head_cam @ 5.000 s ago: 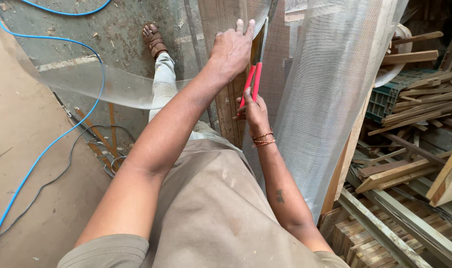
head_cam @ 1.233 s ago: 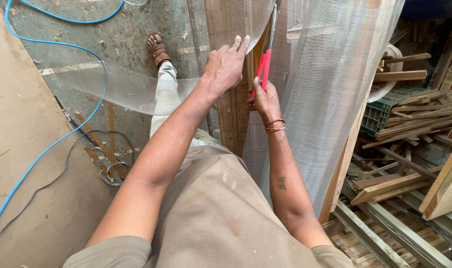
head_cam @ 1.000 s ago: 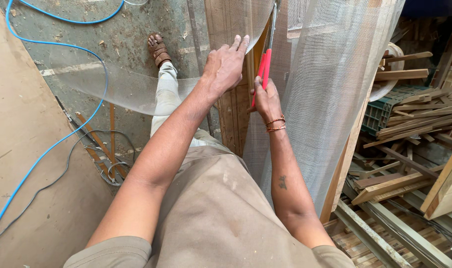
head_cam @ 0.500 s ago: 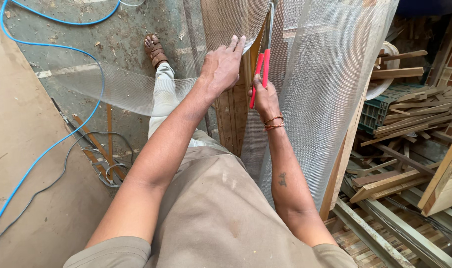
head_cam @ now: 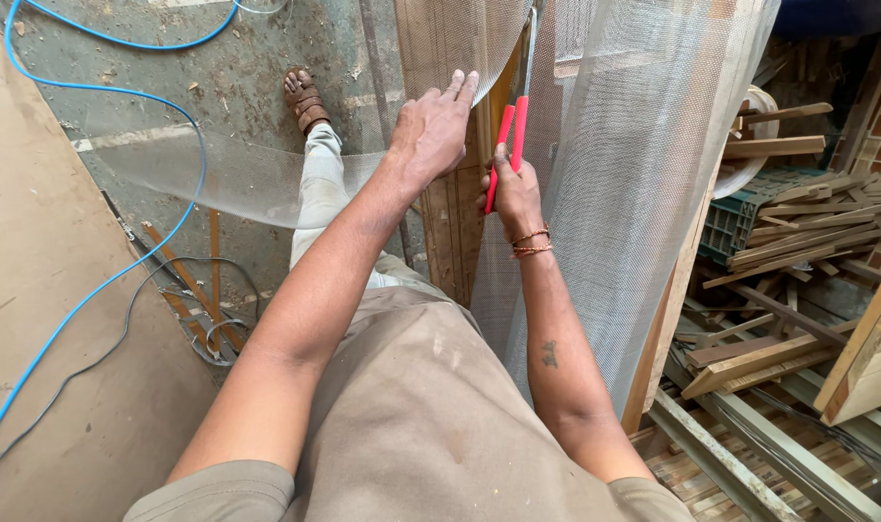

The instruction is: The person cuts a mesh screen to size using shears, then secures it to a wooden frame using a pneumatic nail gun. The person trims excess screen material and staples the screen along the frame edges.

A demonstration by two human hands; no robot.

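Ahead of the person, the mesh [head_cam: 643, 164] hangs as a long sheet running up and away, draped over an upright wooden board [head_cam: 455, 232]. The left hand [head_cam: 431, 130] lies flat on the mesh over the board, fingers [head_cam: 457, 89] spread open and gripping nothing. Just right of it, the right hand [head_cam: 514, 198] is closed around the red handles of the shears [head_cam: 506, 145], whose long axis points up along the sheet; this hand is nearer the hanging mesh.
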